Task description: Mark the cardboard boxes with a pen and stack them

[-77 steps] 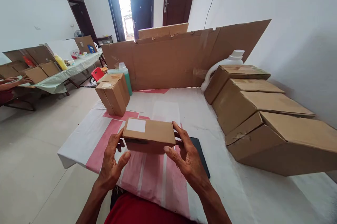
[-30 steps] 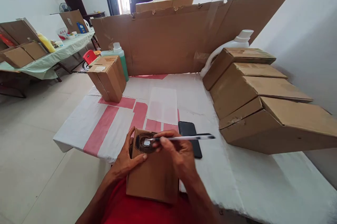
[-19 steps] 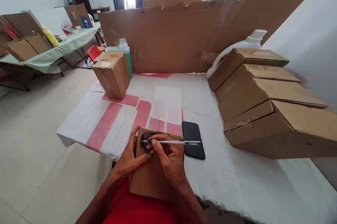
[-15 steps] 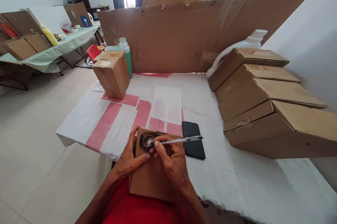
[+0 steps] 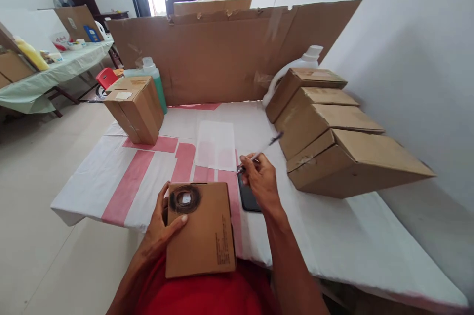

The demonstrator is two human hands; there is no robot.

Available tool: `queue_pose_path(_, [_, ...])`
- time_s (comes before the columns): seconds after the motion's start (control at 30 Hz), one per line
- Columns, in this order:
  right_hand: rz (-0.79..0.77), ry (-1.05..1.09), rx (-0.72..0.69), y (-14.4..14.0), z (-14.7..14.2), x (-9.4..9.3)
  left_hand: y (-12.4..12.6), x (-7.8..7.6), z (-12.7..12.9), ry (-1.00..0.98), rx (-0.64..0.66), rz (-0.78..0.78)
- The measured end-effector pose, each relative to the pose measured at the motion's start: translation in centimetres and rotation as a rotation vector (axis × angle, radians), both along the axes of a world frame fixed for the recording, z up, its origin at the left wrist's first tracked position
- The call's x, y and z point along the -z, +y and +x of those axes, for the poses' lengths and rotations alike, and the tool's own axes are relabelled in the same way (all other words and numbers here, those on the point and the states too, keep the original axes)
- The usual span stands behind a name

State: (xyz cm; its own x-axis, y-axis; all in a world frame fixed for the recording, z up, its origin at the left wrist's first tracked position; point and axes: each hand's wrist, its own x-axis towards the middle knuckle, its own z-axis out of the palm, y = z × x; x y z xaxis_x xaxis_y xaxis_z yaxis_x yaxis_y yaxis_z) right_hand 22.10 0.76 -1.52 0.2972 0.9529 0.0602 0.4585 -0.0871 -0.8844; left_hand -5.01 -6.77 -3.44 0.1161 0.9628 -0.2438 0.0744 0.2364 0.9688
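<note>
Against the left edge of the small cardboard box (image 5: 200,228), the fingers of the left hand (image 5: 157,236) are curled, with the thumb laid flat on the box's top face just below a dark scribbled ring (image 5: 184,198) drawn around a small white patch. The box is held flat, its near end over the red shirt (image 5: 207,295) and its far end over the near edge of the table (image 5: 351,236). Right of the box and apart from it, the right hand (image 5: 261,181) is closed around a pen (image 5: 259,153), which is pinched between fingers and thumb with its cap end pointing up and away. Beneath that hand, just right of the box, a black phone (image 5: 247,199) is partly covered. Further right of the box, a row of larger cartons (image 5: 333,147) is lined up along the wall. Beyond the box, on the far left of the table, a standing carton (image 5: 135,107) is seen beside a green bottle (image 5: 155,80), with a cardboard screen (image 5: 222,53) set upright behind.
</note>
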Motion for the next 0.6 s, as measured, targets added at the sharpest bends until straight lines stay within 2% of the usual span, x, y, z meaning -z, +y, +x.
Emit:
queue_pose_path(0.07, [-0.094, -0.147, -0.024, 0.8, 0.4, 1.0, -0.2, 0.1, -0.3, 0.014, -0.061, -0.004])
queue_pose_path(0.17, [-0.230, -0.295, -0.113, 0.7, -0.8, 2.7, -0.6, 0.0, -0.4, 0.009, -0.142, -0.029])
queue_pose_path(0.33, [-0.392, -0.463, -0.161, -0.3, -3.3, 4.2, -1.1, -1.6, 0.3, 0.017, -0.196, 0.015])
queue_pose_path(0.5, [-0.414, -0.556, -0.071, -2.1, -2.2, 4.0, -1.0, -3.2, 1.0, -0.015, -0.206, 0.089])
queue_pose_path(0.6, [-0.428, -0.606, 0.089, -4.3, -0.6, 3.9, -0.7, -2.8, 1.3, -0.040, -0.180, 0.066])
